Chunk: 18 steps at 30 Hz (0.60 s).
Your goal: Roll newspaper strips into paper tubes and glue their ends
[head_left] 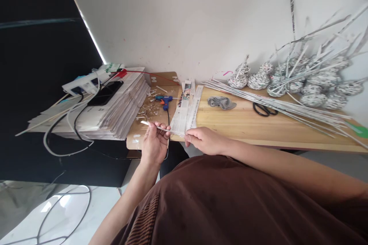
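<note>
Between my hands runs a thin rolled paper tube [163, 128], its white end poking out past my left fingers. My left hand [155, 141], palm turned up, is closed around the tube with thumb and fingers. My right hand [204, 139] pinches the tube's other end at the table's front edge; its fingertips are partly hidden. Just beyond my hands lie flat newspaper strips [188, 103], overlapping on the table. A blue hot glue gun [164, 100] with an orange part rests on a cardboard sheet to the left of the strips.
A tall paper stack [123, 111] with a phone [105, 92], a power strip and looping cables stands left. A grey crumpled cloth [220, 102], black-handled scissors [265, 109], a bundle of long paper tubes [270, 103] and several woven paper shapes [313, 80] lie right, against the wall.
</note>
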Tool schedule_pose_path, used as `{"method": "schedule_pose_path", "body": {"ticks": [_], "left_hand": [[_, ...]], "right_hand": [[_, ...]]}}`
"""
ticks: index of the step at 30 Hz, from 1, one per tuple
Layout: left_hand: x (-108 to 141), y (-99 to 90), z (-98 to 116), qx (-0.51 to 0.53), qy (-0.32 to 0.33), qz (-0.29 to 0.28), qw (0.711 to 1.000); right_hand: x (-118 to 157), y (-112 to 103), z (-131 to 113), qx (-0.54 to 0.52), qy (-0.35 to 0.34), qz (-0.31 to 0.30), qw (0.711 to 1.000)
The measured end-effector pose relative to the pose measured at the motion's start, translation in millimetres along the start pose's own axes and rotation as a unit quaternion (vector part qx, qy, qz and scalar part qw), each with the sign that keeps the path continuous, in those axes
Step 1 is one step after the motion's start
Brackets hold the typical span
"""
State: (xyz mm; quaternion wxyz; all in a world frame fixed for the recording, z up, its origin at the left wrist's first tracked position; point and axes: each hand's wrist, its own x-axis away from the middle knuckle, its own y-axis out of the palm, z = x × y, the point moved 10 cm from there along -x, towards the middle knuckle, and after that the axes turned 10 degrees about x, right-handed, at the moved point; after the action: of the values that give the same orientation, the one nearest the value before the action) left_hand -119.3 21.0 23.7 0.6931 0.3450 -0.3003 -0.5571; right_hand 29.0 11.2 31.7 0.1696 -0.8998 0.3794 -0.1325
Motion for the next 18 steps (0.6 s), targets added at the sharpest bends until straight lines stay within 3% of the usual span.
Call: {"method": "schedule_pose_path", "body": {"ticks": [2,4,6,8,10,14,15,18], "left_hand": [[0.1,1.6,-0.3,0.002,-0.005,-0.005,1.000],[0.1,1.8,0.7,0.004,-0.004,-0.005,1.000],[0.0,0.3,3.1,0.003,0.005,0.002,1.000],[-0.2,-1.1,4.8,-0.001,0.014,0.007,1.000],[-0.2,-1.3,4.3,-0.005,0.015,0.005,1.000],[0.4,0.0,0.4,-0.002,0.002,-0.005,1.000],[0.7,-0.2,0.0,-0.002,0.001,-0.005,1.000],[1.4,-1.1,-0.1,-0.007,0.001,-0.001,1.000]], "right_hand": [[2.0,18.7,4.5,-0.080,0.032,-0.093,0.992],[4.3,24.4,5.9,-0.088,0.048,-0.123,0.987],[2.9,7.0,0.5,0.039,0.016,-0.040,0.998],[5.4,-12.6,-14.6,0.194,-0.037,0.071,0.978],[6.7,-14.2,-20.6,0.239,-0.057,0.093,0.965],[2.0,18.9,1.7,0.034,0.024,-0.082,0.996],[1.0,19.9,3.1,0.008,0.031,-0.086,0.996],[-3.0,0.3,-3.8,0.033,-0.003,0.015,0.999]]}}
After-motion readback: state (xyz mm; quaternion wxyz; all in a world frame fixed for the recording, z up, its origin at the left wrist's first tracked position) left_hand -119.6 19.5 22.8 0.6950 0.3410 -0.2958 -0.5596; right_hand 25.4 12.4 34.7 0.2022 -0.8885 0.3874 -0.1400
